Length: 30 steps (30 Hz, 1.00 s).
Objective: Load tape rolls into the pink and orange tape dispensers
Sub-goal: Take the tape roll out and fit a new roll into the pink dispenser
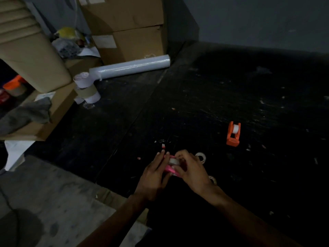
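The pink tape dispenser (169,168) is held just above the dark floor between both hands. My left hand (154,175) grips its left side. My right hand (191,170) pinches a white tape roll (173,160) that sits in the dispenser's top. The orange tape dispenser (233,134) stands on the floor to the far right with a white roll in it. Two loose clear tape rolls lie near my right hand, one (200,156) beyond it and one (213,179) partly hidden behind the wrist.
A long roll of stretch film (130,67) lies at the back by stacked cardboard boxes (128,27). Paper rolls (85,86) and a flat box with a grey cloth (26,114) are at the left. Small scraps litter the dark floor.
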{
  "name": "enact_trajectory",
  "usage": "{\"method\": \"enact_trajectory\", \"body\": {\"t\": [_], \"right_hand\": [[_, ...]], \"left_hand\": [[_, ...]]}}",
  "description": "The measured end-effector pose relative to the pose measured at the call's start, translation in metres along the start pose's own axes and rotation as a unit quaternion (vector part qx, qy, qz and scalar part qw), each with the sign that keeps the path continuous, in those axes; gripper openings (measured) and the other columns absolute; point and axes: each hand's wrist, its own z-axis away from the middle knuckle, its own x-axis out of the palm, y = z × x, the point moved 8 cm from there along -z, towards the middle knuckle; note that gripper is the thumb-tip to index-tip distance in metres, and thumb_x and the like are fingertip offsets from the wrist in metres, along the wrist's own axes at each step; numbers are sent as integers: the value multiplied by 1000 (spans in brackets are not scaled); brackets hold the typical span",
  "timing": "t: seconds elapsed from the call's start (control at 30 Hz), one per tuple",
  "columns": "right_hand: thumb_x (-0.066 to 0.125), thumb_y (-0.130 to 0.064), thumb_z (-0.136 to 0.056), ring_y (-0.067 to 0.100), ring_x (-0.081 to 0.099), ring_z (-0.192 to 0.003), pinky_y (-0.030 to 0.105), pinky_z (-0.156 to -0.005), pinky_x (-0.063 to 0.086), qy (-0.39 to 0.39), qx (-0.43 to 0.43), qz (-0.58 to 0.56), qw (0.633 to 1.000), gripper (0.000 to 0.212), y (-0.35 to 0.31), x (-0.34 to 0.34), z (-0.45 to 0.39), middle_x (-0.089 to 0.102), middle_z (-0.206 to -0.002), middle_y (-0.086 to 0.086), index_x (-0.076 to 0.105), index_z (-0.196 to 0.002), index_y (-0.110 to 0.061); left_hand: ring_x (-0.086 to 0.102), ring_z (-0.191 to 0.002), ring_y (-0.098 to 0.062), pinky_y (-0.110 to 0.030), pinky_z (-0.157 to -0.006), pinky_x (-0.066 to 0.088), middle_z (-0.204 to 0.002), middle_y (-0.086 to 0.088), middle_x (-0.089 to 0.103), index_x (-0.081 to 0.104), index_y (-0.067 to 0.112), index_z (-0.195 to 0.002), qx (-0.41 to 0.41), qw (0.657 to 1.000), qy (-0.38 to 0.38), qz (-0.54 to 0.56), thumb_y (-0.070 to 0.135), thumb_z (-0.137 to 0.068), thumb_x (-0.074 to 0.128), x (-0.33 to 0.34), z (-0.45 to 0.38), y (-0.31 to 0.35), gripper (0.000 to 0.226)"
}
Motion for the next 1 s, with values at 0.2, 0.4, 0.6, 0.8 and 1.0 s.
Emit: {"method": "enact_trajectory", "body": {"t": [0.2,0.4,0.6,0.8,1.0], "right_hand": [[68,-24,-84,13,59,-89,31,-80,44,43,-62,57,996,12,-2,-4,5,68,-94,-5,65,-96,-22],[31,-58,-88,19,54,-108,35,-101,31,44,21,155,987,55,5,-9,4,65,-113,-4,64,-119,-28],[61,-39,-87,19,54,-103,37,-94,36,109,56,149,981,20,-2,-17,7,67,-102,-6,70,-104,-33],[64,-43,-85,16,52,-104,35,-90,36,129,116,79,982,11,6,-19,7,67,-100,-10,70,-89,-34],[63,-35,-85,16,42,-114,36,-97,27,118,188,37,974,6,18,-29,15,59,-108,-9,68,-86,-32]], "left_hand": [[19,-147,-26,-45,-110,38,-157,-5,24,23,19,-149,16,1000,2,-21,43,-94,39,-1,-2,-3,62],[17,-146,-25,-43,-104,43,-156,2,19,32,15,-147,17,999,7,-47,37,-92,42,-4,-9,-3,60],[14,-145,-23,-43,-104,41,-155,5,15,28,16,-148,10,998,14,-54,40,-92,36,-6,-14,5,61],[13,-146,-23,-43,-102,42,-156,4,15,26,19,-149,5,998,5,-68,42,-92,33,-5,-13,4,62],[14,-146,-23,-45,-102,42,-157,4,15,23,20,-149,3,998,-2,-67,43,-93,32,-4,-13,3,61]]}}
